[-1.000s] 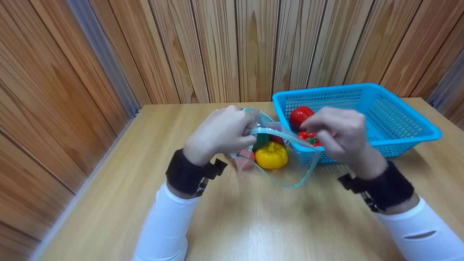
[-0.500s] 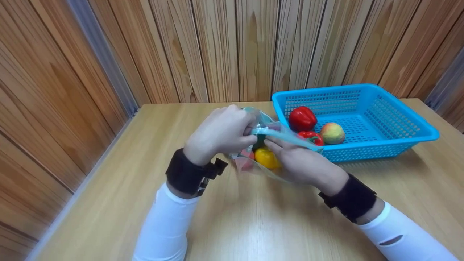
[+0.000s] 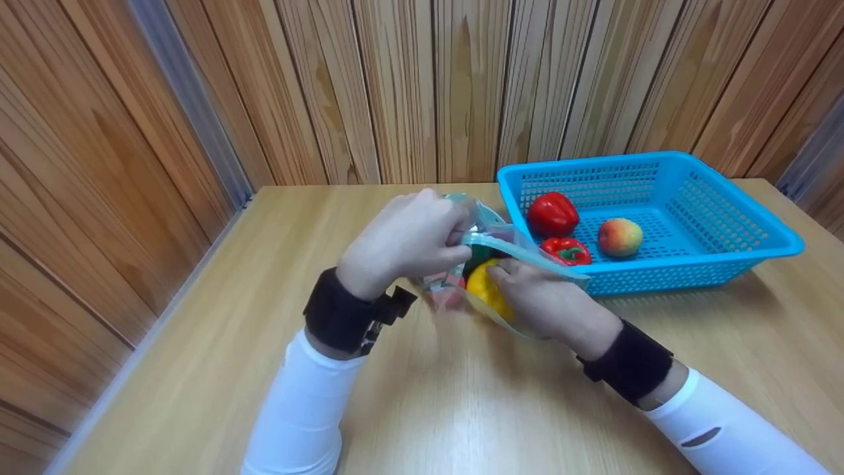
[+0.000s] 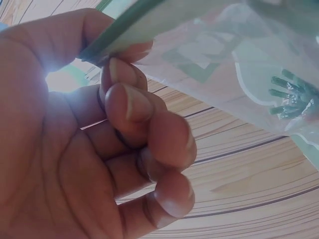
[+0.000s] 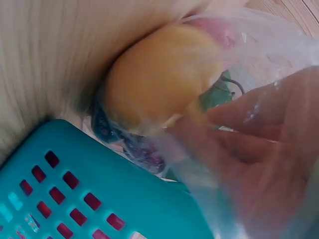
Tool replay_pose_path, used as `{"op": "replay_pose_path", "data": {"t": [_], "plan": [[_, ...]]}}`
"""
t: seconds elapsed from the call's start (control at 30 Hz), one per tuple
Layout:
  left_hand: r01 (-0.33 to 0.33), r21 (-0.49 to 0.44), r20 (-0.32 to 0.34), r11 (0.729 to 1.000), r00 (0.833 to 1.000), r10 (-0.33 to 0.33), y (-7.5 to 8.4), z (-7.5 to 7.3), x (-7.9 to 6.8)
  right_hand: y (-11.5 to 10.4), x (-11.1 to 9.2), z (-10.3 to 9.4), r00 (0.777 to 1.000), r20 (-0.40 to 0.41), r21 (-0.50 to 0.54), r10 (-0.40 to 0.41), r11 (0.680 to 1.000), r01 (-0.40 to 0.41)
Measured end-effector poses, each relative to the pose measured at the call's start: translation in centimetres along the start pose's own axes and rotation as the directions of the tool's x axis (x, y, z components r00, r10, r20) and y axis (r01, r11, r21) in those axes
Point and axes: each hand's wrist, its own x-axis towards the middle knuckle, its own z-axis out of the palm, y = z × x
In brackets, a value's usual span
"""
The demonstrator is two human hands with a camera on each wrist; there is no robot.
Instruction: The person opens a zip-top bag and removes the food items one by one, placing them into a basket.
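My left hand pinches the zip edge of a clear plastic zip bag between thumb and index finger, its other fingers loosely curled. The bag's mouth with its pale green strip faces right. My right hand is inside the bag and pinches a yellow pumpkin near its stem; in the right wrist view the pumpkin lies at the fingertips, blurred. Beside it in the bag are a pink-red item and something dark green, both partly hidden. A purple item shows behind the plastic.
A blue perforated basket stands right behind the bag, close to my right hand. In it lie a red bell pepper, a smaller red pepper with a green stem and a peach. A wood-panelled wall closes off the back.
My right hand has gone from the bag's right edge down and left into the bag, onto the pumpkin, which now leans left. The peach, uncovered, has shifted slightly right. My left hand stays put.
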Motion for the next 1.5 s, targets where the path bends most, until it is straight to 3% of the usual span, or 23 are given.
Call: {"op": "replay_pose_path", "data": {"t": [0.1, 0.23, 0.27, 0.43, 0.53, 0.7, 0.83, 1.03, 1.17, 1.23, 1.3, 1.5], "plan": [[-0.003, 0.008, -0.002, 1.000, 1.000, 0.003, 0.0, 0.0, 0.0, -0.1, 0.0, -0.6, 0.998, 0.058, 0.096, 0.018, 0.995, -0.024], [-0.024, 0.022, -0.022, 0.999, 0.999, 0.024, 0.0, 0.0, 0.0, -0.2, 0.0, -1.0, 0.995, 0.096, 0.062, 0.036, 0.997, -0.042], [-0.028, 0.021, -0.025, 0.999, 0.999, 0.028, -0.1, 0.1, 0.0, -0.2, 0.0, -1.0, 0.991, 0.111, 0.084, 0.070, 0.993, -0.079], [-0.029, 0.000, -0.020, 1.000, 0.999, 0.029, -0.2, 0.1, 0.0, -0.6, 0.0, -1.1, 0.978, 0.156, -0.031, 0.135, 0.991, -0.132], [-0.020, -0.003, -0.008, 1.000, 1.000, 0.020, -0.4, 0.1, -0.2, -0.9, 0.1, -0.9, 0.985, 0.147, -0.079, 0.090, 0.994, -0.079], [-0.010, 0.002, 0.001, 1.000, 1.000, 0.010, -0.5, 0.1, -0.5, -1.1, 0.3, -0.6, 0.983, 0.156, 0.057, 0.093, 0.993, -0.103], [-0.024, -0.002, -0.009, 1.000, 1.000, 0.024, -0.4, 0.2, -0.2, -0.7, 0.3, -0.5, 0.980, 0.174, 0.105, 0.094, 0.988, -0.114], [-0.026, -0.013, -0.014, 1.000, 1.000, 0.026, -0.3, 0.2, -0.1, -0.4, 0.2, -0.8, 0.993, 0.111, 0.167, 0.050, 0.984, -0.068], [-0.018, -0.033, -0.007, 0.999, 1.000, 0.018, -0.3, 0.2, 0.0, -0.1, -0.3, -1.9, 0.999, -0.053, 0.241, -0.007, 0.970, 0.019], [-0.019, -0.041, -0.005, 0.999, 1.000, 0.019, -0.3, 0.2, 0.0, 0.0, -0.7, -2.6, 0.983, -0.173, 0.281, -0.069, 0.953, 0.116], [-0.019, -0.042, -0.006, 0.999, 1.000, 0.019, -0.3, 0.2, 0.0, 0.1, -1.1, -3.5, 0.952, -0.275, 0.305, -0.135, 0.927, 0.219], [-0.009, -0.042, -0.002, 0.999, 1.000, 0.009, -0.4, 0.1, -0.1, 0.3, -2.3, -6.6, 0.824, -0.515, 0.278, -0.238, 0.863, 0.423]]}}
